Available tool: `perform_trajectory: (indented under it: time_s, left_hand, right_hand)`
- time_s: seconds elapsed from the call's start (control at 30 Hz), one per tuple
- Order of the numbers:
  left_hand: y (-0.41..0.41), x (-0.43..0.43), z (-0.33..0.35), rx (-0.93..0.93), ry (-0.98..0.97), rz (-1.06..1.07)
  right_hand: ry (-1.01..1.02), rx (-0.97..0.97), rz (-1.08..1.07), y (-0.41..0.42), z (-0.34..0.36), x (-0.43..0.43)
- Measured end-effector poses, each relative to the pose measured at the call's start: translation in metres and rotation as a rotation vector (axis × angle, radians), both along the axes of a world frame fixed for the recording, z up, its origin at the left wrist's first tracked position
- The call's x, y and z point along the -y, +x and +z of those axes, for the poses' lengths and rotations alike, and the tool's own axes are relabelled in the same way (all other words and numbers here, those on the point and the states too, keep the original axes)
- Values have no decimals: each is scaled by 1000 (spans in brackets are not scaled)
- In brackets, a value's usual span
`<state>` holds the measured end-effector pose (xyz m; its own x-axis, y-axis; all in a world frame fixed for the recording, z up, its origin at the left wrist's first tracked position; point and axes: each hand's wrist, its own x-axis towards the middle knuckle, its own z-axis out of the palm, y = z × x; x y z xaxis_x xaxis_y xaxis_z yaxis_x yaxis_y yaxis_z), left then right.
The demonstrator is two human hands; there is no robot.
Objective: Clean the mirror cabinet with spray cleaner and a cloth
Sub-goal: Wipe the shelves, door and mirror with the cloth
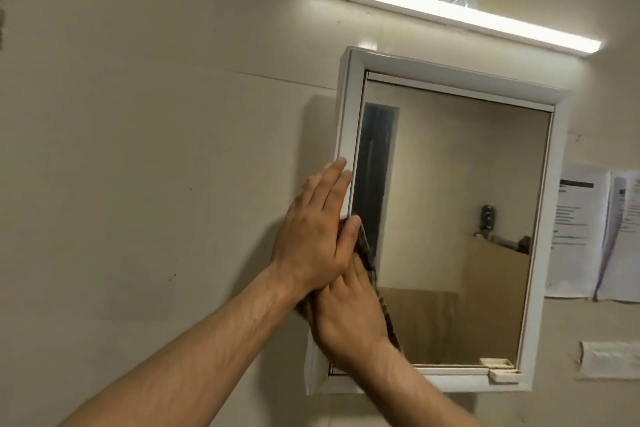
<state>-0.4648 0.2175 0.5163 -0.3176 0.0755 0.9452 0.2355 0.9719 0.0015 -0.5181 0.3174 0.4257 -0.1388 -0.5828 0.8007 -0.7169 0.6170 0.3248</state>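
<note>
The white-framed mirror cabinet [353, 107] hangs on the beige wall, its mirror [457, 204] reflecting the room. My left hand [311, 229] lies flat with straight fingers on the cabinet's left frame, its thumb touching a dark striped cloth [367, 255]. Just below it and partly under it, my right hand [349, 317] presses the cloth against the lower left edge of the frame and mirror. Most of the cloth is hidden by both hands. No spray cleaner is in view.
A lit tube lamp [450, 9] runs above the cabinet. Paper notices [578, 229] are stuck on the wall to the right, with a taped strip [609, 359] below them. A small cream handle [498, 369] sits at the mirror's bottom right corner.
</note>
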Motion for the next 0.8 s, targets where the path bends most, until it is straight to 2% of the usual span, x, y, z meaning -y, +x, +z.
perform_trajectory:
  time_s: [0.13,0.2,0.27,0.33,0.4,0.5,0.6,0.67,0.73,0.8]
  left_hand:
    - [1,4,-25,22,-69,29]
    - [4,5,-26,29,-74,26]
    - [8,5,-20,17,-55,4]
    - [14,4,-11,-12,-15,-44]
    - [20,3,-1,-56,79,-128]
    - [28,4,29,-106,233,-226]
    - [32,6,69,-141,420,-370]
    - [33,6,97,-199,493,-368]
    - [30,3,116,-212,430,-302]
    - [22,-2,125,-210,250,-199]
  right_hand:
    - [240,-72,-124,6,-93,-18]
    - [335,-75,-144,5,-117,-22]
    - [353,-72,-108,2,-119,-25]
    - [285,-30,-49,1,-107,-23]
    - [128,76,3,1,-72,-15]
    - [-150,100,51,-2,26,2]
    - [-263,89,53,-1,134,10]
    - [-281,73,29,0,190,11]
    - [-235,36,23,0,221,11]
    - [-171,-33,31,-5,232,7]
